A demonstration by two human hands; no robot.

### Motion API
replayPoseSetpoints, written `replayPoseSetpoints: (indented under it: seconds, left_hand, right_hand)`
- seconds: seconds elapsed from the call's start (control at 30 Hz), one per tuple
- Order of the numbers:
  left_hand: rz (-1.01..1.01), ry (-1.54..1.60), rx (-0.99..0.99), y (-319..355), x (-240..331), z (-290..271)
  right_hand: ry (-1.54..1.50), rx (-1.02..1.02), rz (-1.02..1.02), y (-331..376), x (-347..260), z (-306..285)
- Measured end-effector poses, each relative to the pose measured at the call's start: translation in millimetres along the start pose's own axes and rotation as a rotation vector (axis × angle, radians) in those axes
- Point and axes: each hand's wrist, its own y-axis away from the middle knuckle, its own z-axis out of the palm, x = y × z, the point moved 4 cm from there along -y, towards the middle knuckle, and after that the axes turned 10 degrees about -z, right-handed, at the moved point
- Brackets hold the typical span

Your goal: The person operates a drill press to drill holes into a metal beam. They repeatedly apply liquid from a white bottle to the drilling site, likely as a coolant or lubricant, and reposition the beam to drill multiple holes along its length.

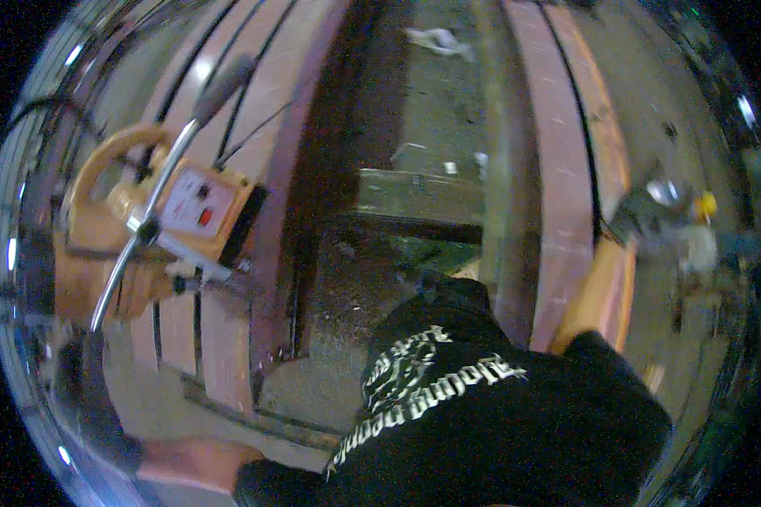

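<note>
At the right, my right hand point(644, 218) is in a dark glove and reaches over the outer edge of the right-hand steel beam point(564, 190). Right beside its fingers is a small yellow thing point(704, 205) with a pale, blurred shape; whether the hand grips them cannot be made out. My left hand point(93, 410), also dark-gloved, is low at the left rim, smeared by motion, its fingers unclear. Above it, on the left-hand beam point(228, 338), stands a tan machine point(199, 211) with a red switch, a round wheel-like frame and a long metal rod point(173, 160) ending in a dark grip.
Between the beams runs a deep, dark channel with a crosswise plate point(418, 194) and gritty debris point(338, 313). A crumpled white scrap point(440, 40) lies at its far end. A black cable point(38, 106) curves at the far left. My black-shirted torso fills the lower middle.
</note>
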Motion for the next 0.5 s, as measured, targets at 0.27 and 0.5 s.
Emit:
replayPoseSetpoints:
  seconds: [0.27, 0.5]
  left_hand:
    - [0.028, -0.362, 0.041, 4.2, 54.6, -3.8]
    - [0.233, -0.433, 0.095, -8.1, 36.9, -4.7]
  right_hand:
    - [0.625, -0.248, 0.22, -34.5, 89.4, -118.4]
    - [0.676, -0.42, 0.311, -1.2, 106.0, -112.7]
